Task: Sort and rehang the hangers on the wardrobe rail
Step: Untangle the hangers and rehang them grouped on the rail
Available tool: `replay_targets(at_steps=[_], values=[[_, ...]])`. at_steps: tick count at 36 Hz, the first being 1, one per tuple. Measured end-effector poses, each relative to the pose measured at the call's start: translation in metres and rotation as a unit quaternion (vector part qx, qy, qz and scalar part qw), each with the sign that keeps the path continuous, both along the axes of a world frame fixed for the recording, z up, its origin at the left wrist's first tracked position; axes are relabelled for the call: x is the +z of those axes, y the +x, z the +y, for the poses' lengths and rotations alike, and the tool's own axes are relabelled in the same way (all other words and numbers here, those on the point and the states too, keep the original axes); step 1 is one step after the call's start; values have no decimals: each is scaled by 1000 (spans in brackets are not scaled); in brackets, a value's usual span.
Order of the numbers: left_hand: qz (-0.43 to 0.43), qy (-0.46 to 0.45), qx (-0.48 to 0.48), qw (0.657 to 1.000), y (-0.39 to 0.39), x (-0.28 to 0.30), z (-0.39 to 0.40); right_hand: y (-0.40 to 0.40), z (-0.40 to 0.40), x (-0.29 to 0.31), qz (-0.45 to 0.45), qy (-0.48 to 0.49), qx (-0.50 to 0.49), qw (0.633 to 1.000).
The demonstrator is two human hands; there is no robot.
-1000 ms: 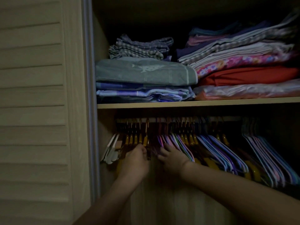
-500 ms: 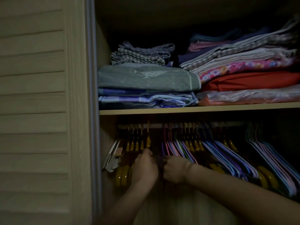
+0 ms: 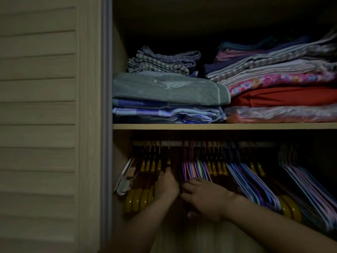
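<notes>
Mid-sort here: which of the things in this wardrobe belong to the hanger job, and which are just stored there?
In the job:
- wardrobe rail
- yellow hangers
- pastel hangers
- white hangers at the far left
- left hand and right hand, both in among the hangers

Just stored:
- shelf
- grey-green folded bedding
- red folded cloth
- louvred door

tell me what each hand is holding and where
Both the left hand and right hand reach among the hangers below the rail; too dark to tell any grip.
</notes>
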State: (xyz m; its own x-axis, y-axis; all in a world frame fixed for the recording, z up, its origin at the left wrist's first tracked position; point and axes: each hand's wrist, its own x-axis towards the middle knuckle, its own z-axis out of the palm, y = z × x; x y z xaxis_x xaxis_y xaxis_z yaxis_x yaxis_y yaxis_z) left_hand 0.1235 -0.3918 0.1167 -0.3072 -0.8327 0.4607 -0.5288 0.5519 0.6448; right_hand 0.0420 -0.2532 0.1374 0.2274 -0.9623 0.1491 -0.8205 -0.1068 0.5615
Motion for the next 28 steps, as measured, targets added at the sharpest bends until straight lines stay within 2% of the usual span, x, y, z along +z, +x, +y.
replay_targets(at_steps=[2,7,12,17,21,28], values=[[-12,2,19,1000,-3,-7,-3,-5,13,-6,-31,-24,11,999],[20,-4,42,999,-1,-29,-6,-26,43,-18,-106,-100,21,989],[-17,21,20,999,9,-25,-8,-43,73,-19,-193,-184,4,964],[-48,22,-21,998,20,-24,26,-59,119,-28,-335,-284,-18,898],[-98,-71,24,992,27,-38,74,-80,161,-47,-449,-329,-29,831],[-33,-89,-13,995,1,-55,132,-133,203,-70,-608,-333,-117,711]])
